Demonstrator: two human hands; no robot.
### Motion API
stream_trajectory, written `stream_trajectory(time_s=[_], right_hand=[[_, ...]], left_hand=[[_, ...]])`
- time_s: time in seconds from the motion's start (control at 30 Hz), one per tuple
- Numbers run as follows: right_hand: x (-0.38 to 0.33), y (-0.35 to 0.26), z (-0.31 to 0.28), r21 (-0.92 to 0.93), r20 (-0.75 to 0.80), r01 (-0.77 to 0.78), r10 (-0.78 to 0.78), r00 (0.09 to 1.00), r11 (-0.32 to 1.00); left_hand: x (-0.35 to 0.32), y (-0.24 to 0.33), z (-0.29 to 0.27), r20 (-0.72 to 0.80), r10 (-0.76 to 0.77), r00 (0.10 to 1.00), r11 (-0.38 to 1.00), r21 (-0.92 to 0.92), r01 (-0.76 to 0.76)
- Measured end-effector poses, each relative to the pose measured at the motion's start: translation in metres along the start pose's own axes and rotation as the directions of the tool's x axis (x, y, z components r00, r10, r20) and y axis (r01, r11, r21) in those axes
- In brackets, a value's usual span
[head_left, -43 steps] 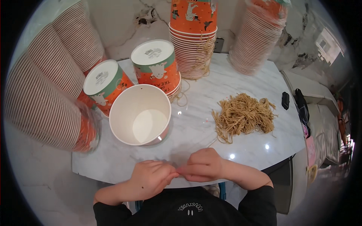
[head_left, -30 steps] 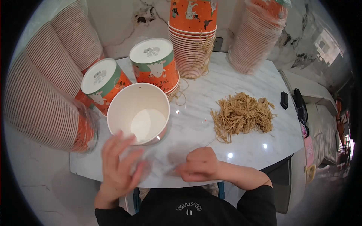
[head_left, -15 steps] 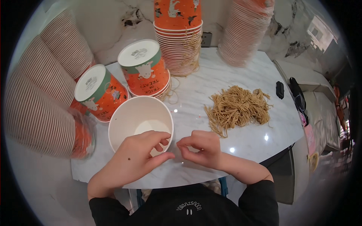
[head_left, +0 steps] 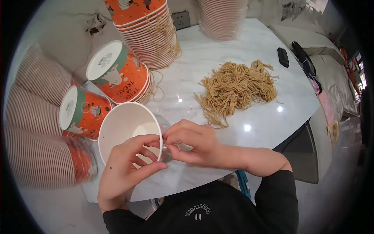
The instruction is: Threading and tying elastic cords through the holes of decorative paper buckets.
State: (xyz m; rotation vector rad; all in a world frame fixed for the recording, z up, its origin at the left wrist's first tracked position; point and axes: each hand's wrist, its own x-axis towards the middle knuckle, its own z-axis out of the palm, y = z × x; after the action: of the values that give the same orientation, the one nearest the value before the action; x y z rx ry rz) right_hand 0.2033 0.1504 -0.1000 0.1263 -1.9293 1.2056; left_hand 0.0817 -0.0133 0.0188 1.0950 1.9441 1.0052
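The rim of the open white paper bucket (head_left: 128,130), stood at the marble table's (head_left: 233,50) near edge, was pinched by the left hand (head_left: 124,169) and right hand (head_left: 191,144), so it could have been tipped off by any sideways pull.

An open white paper bucket (head_left: 128,130) stands near the bench's left edge, its rim under both hands. Just left of it lie two tipped orange-and-green printed buckets (head_left: 117,74) (head_left: 82,113) with white bottoms bearing small round labels. At the far side rises an orange printed stack (head_left: 146,29). Ribbed pinkish sleeves of cups (head_left: 35,128) fill the far left.
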Motion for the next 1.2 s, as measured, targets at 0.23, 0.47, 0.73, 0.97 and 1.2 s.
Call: stream_trajectory(time_s=[0.23,0.47,0.73,0.97,1.2], right_hand=[[0.0,0.0,0.001,-0.135,-0.014,0.047,-0.05,0.999,0.99],[-0.001,0.0,0.003,-0.186,-0.034,0.055,-0.063,0.997,0.981],[-0.001,-0.002,0.006,-0.177,-0.021,0.079,-0.084,0.996,0.981],[0.0,0.003,0.007,-0.122,0.018,0.148,-0.147,0.989,0.981],[0.009,-0.019,-0.004,-0.013,0.308,-0.415,0.399,0.864,0.91]], left_hand=[[0.005,-0.004,-0.002,0.018,-0.082,0.997,0.992,-0.098,0.083],[0.007,-0.006,0.002,-0.056,-0.082,0.995,0.988,-0.132,0.074],[-0.001,-0.006,0.006,-0.084,-0.012,0.996,0.998,0.054,0.016],[-0.001,-0.004,0.012,-0.16,0.046,0.986,0.969,0.246,-0.005],[-0.002,-0.009,0.007,-0.2,0.164,0.966,0.93,0.358,-0.084]])
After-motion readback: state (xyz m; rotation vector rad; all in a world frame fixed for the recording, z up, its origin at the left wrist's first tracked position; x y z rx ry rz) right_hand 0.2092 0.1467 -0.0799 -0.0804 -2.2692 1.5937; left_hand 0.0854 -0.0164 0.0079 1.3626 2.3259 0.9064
